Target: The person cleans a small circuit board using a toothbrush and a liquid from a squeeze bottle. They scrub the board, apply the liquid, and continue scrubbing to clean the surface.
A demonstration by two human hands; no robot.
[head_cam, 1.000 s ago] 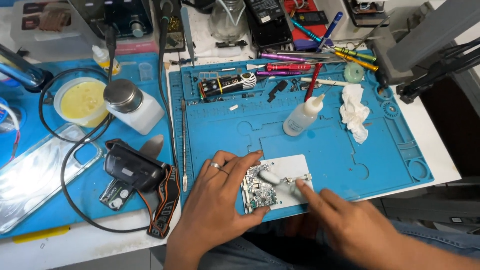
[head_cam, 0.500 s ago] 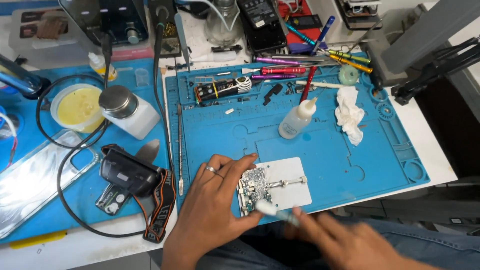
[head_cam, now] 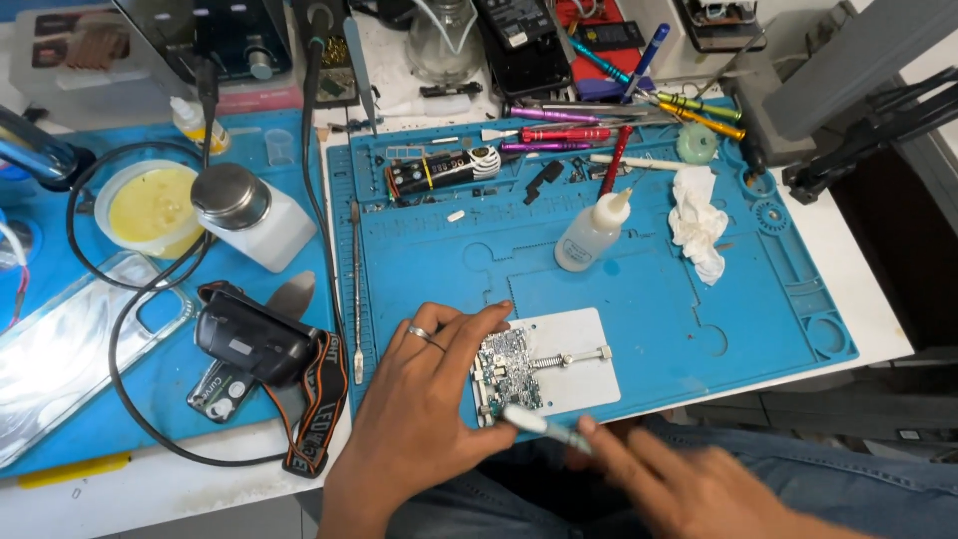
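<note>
The left hand [head_cam: 424, 399], a ring on one finger, lies spread flat with its fingers curled over the near-left edge of a small circuit board [head_cam: 507, 371], pressing it down so that it cannot slide. The board sits clamped in a white holder plate [head_cam: 574, 369], whose spring bar [head_cam: 571, 357] pushes against it from the right, near the front edge of the blue repair mat [head_cam: 639, 289]. The right hand [head_cam: 689, 484], blurred, pinches a slim brush [head_cam: 534, 421] whose pale tip touches the board's near corner, angled low so the bristles sweep across the components. Farther out on the mat stands a squeeze bottle [head_cam: 591, 232] with a pointed nozzle, within easy reach, and beside it a crumpled tissue [head_cam: 699, 232]. Screwdrivers [head_cam: 569, 132] lie in a row along the mat's far edge. To the left, on the worktop, rest a head torch [head_cam: 254, 341] with its strap, a pump dispenser [head_cam: 247, 215] and a clear phone case [head_cam: 80, 344].
</note>
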